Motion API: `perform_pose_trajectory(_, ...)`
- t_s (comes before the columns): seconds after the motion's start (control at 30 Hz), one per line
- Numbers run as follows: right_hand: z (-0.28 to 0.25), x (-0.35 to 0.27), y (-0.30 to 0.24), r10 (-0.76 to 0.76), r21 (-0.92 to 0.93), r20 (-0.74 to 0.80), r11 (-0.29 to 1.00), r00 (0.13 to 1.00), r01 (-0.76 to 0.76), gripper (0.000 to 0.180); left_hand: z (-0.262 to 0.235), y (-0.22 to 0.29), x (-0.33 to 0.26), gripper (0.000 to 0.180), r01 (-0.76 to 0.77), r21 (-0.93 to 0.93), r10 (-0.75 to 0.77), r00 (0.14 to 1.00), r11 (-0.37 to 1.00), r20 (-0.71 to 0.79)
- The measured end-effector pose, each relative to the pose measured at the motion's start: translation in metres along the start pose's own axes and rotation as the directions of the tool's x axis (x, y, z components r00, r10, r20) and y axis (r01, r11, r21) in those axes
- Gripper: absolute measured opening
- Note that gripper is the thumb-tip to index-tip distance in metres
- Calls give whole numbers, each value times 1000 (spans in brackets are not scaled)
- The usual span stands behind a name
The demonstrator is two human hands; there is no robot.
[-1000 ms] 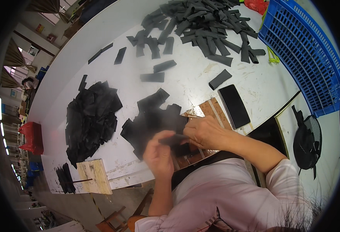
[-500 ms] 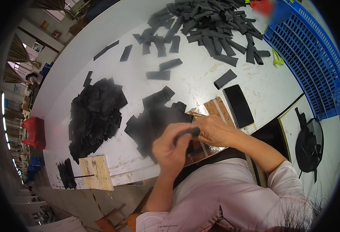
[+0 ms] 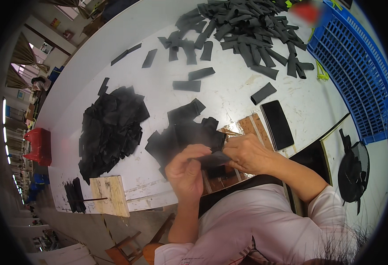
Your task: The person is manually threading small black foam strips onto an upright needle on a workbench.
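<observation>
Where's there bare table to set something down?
Between the phone and the blue basket; a narrow strip between left black pile and middle black pile. Crowded: the far black heap, and around the left hand and right hand.

A white table point(image 3: 231, 95) spreads across the middle. To the left, brown curtains point(image 3: 25, 53) hang by a bright window point(image 3: 69, 12) near a pale wall point(image 3: 44, 25); strip lights point(image 3: 4, 110) glow in a row. A wooden chair point(image 3: 125, 241) stands on the grey floor point(image 3: 81, 226).
</observation>
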State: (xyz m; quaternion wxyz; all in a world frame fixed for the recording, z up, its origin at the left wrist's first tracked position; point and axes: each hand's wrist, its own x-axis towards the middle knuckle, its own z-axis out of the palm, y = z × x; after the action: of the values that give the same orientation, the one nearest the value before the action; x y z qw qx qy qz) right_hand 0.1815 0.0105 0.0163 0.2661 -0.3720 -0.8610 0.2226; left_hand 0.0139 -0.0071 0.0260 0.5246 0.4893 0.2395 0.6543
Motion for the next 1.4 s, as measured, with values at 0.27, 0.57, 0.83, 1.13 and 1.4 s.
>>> perform_pose_trajectory(0.27, -80, 51, -14, 408, 554, 140, 723, 902, -413, 46, -110, -82, 69, 46, 242, 954, 170, 947, 177, -272)
perform_pose_trajectory(0.57, -18, -14, -38, 292, 590, 277, 700, 915, -402, 23, -158, -92, 82, 14, 213, 953, 57, 972, 217, -230)
perform_pose_trajectory(0.83, 34, 5, -60, 402, 704, 95, 619, 911, -347, 23, -76, 17, 15, 12, -254, 926, 369, 919, 279, 140)
perform_pose_trajectory(1.13, 65, 9, -50, 273, 740, 624, -509, 732, -440, 22, -48, 30, -71, 30, -269, 884, 282, 945, 381, 166)
perform_pose_trajectory(1.4, 62, 1, -45, 253, 754, 562, -549, 787, -361, 18, -40, 28, -83, 29, 332, -284, -412, 860, 899, -300)
